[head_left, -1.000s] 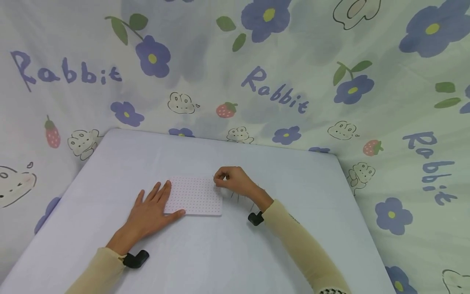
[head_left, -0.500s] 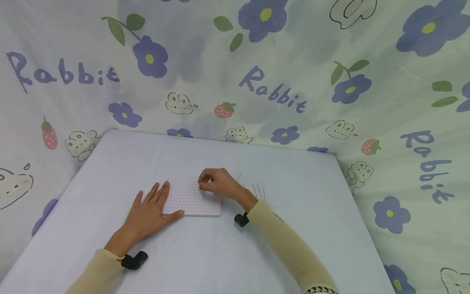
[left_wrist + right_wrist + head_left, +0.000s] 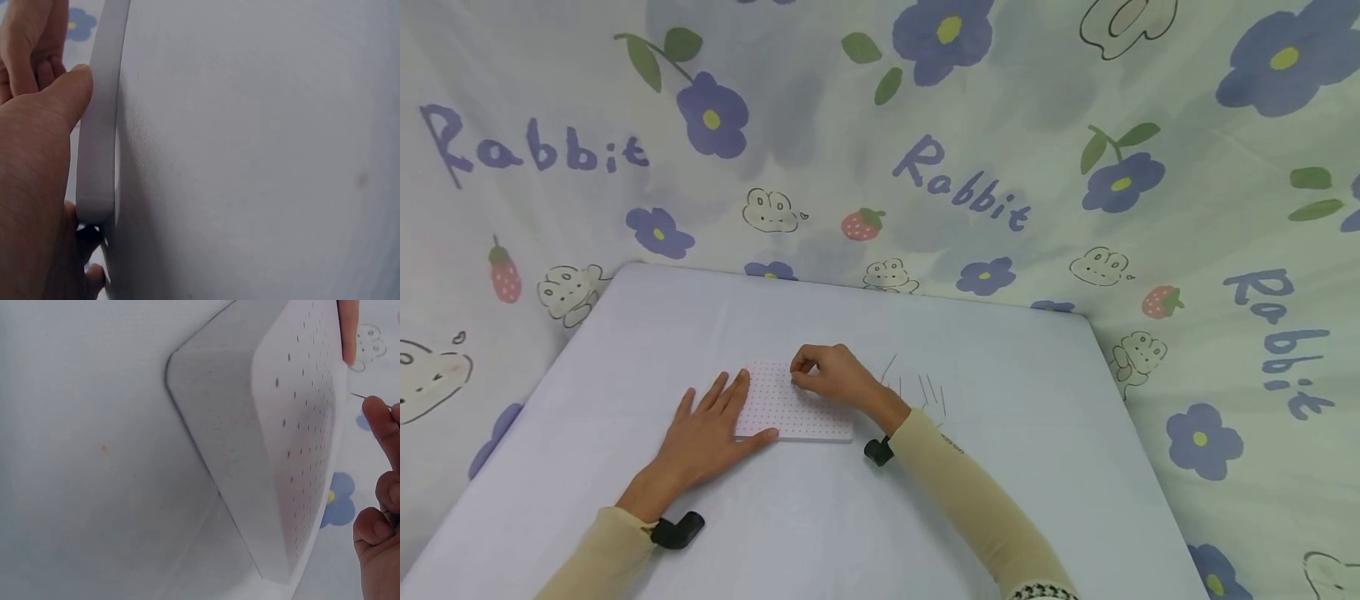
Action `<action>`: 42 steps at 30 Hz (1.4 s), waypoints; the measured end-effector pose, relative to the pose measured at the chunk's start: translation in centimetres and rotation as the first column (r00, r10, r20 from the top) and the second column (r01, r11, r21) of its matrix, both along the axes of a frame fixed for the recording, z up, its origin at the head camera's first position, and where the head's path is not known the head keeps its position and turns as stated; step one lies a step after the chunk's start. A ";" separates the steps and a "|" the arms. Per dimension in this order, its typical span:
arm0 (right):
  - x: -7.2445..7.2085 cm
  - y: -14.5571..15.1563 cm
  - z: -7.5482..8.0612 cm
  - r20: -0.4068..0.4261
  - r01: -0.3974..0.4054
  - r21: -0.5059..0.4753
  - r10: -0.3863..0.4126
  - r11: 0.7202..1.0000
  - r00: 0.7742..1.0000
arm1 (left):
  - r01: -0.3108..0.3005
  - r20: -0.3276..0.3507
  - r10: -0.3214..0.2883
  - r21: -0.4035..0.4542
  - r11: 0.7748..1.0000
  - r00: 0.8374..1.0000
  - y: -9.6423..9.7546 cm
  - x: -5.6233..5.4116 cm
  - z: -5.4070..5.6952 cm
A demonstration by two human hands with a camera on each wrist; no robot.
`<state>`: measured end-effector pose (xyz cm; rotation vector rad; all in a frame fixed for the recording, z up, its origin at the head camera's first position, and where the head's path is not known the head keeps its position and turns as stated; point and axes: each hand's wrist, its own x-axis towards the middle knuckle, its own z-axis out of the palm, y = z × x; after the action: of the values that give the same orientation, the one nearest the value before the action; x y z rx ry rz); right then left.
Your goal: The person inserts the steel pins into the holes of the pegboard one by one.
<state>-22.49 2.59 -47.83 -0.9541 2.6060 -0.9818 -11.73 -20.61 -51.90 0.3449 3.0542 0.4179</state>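
Observation:
A white rectangular board (image 3: 767,412) with a grid of small dark holes lies on the table. My left hand (image 3: 706,437) holds it steady, fingers spread straight along its left side and thumb laid at the near edge. In the left wrist view that thumb (image 3: 69,94) presses the top by the board's thick side (image 3: 100,144). My right hand (image 3: 835,375) hovers over the board's upper middle, thumb and forefinger pinching a thin dark needle (image 3: 358,395). Its tip sticks out past the fingertips in the right wrist view; the rest is hidden by the fingers.
Several more thin dark needles (image 3: 931,390) lie loose on the white table (image 3: 1015,467), right of the board, partly behind the right forearm. A printed cloth (image 3: 820,125) with flowers and rabbits hangs behind and beside the table.
My right hand has moved left from the board's upper right corner to over its upper middle, still pinching the needle. The left hand and the board have stayed in place.

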 end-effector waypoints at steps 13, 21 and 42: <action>-0.2 -0.1 -0.6 -0.030 -0.006 0.048 0.007 0.999 1.000 | 0.004 -0.003 -0.004 -0.007 1.000 1.000 0.3 -0.2 -0.3; 0.0 -0.2 -0.9 -0.031 -0.010 0.092 0.013 0.996 0.999 | 0.008 -0.006 -0.008 -0.003 1.000 1.000 0.4 -0.3 -0.1; 0.6 3.4 -0.7 -0.014 0.069 0.123 -0.068 0.990 0.998 | -0.004 -0.010 0.004 -0.013 1.000 1.000 0.2 -0.2 -0.1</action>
<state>-21.93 6.03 -48.57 -0.8477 2.6883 -0.8211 -11.90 -20.46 -52.01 0.3410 3.0662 0.3980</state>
